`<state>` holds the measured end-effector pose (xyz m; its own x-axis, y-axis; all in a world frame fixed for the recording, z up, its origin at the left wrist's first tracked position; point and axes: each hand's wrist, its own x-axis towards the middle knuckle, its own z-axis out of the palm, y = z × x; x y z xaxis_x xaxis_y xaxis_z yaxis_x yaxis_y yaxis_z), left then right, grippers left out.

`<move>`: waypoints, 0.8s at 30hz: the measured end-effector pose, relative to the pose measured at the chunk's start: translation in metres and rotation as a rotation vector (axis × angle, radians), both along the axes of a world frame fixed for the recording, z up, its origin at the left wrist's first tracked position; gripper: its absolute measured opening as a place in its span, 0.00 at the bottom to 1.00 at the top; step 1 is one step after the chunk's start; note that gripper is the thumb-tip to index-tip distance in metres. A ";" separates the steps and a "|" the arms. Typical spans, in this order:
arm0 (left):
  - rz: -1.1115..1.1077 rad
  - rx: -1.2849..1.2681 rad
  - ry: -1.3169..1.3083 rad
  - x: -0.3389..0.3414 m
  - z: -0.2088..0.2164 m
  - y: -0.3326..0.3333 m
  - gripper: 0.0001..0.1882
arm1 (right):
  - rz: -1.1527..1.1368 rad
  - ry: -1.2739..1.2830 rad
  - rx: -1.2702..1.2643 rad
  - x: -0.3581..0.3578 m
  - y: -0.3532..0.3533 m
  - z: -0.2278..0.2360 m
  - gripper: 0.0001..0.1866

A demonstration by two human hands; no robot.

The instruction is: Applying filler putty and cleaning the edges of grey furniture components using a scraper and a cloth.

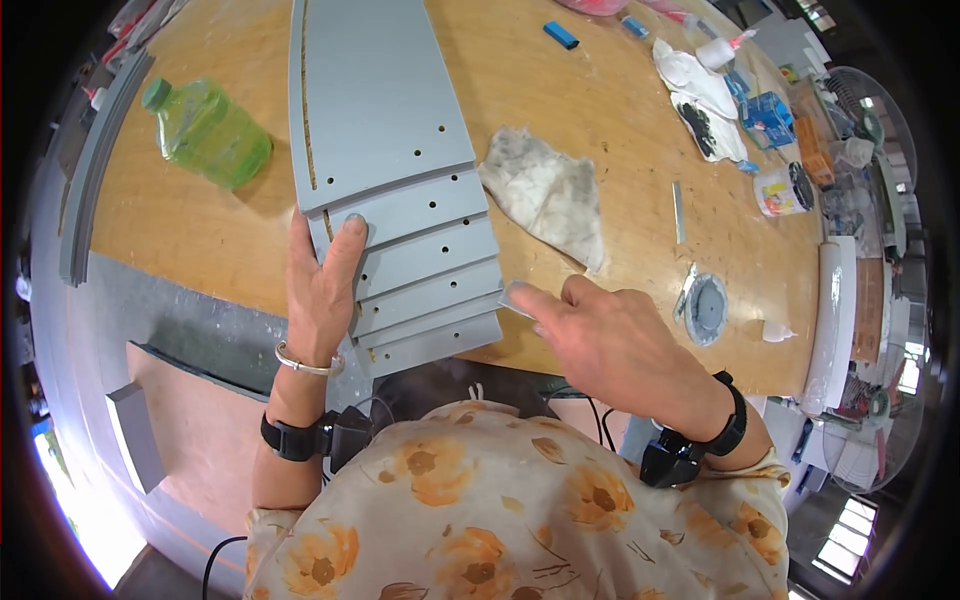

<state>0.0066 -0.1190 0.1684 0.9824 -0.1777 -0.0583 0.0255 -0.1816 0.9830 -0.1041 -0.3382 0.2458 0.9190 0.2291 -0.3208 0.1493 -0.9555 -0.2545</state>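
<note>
Several grey panels with small drilled holes lie fanned in an overlapping stack, their near ends stepped and reaching past the table's near edge. My left hand grips the stack's left side, thumb on top and the other fingers mostly hidden at the edge. Pinched in my right hand is a small flat grey piece, its kind unclear. It meets the right edge of the lower panels. A stained white cloth lies just right of the stack.
A clear bottle of green liquid is left of the panels, with long grey strips beyond. On the right are a dish of grey paste, a metal strip, a white tub and a blue box. A blue block lies at the back.
</note>
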 end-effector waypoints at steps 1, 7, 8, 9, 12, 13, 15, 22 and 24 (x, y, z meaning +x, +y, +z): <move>-0.004 -0.001 -0.002 0.000 0.000 0.000 0.29 | -0.004 -0.002 -0.001 0.000 -0.002 0.000 0.17; 0.000 -0.015 0.018 -0.002 0.000 -0.002 0.28 | -0.190 -0.113 0.169 0.003 -0.015 0.000 0.16; 0.013 -0.012 0.004 -0.003 0.000 -0.003 0.29 | -0.174 -0.070 0.179 0.006 -0.013 0.001 0.17; 0.026 -0.009 -0.010 -0.003 0.000 -0.004 0.29 | -0.157 -0.027 0.189 0.009 -0.010 0.002 0.18; 0.022 -0.040 -0.028 0.000 -0.007 -0.003 0.28 | -0.112 0.086 0.102 0.013 0.000 0.007 0.18; 0.017 -0.037 -0.025 0.000 -0.004 -0.003 0.28 | -0.117 0.089 0.105 0.013 0.002 0.008 0.18; 0.023 0.080 -0.043 -0.001 0.006 -0.005 0.27 | -0.085 0.130 -0.019 0.011 0.006 0.009 0.19; 0.076 0.133 -0.070 -0.003 0.002 -0.002 0.26 | -0.069 -0.073 0.183 0.000 -0.018 -0.003 0.24; 0.078 0.205 -0.074 -0.003 -0.002 0.001 0.25 | -0.420 -0.229 0.685 0.005 -0.023 0.004 0.26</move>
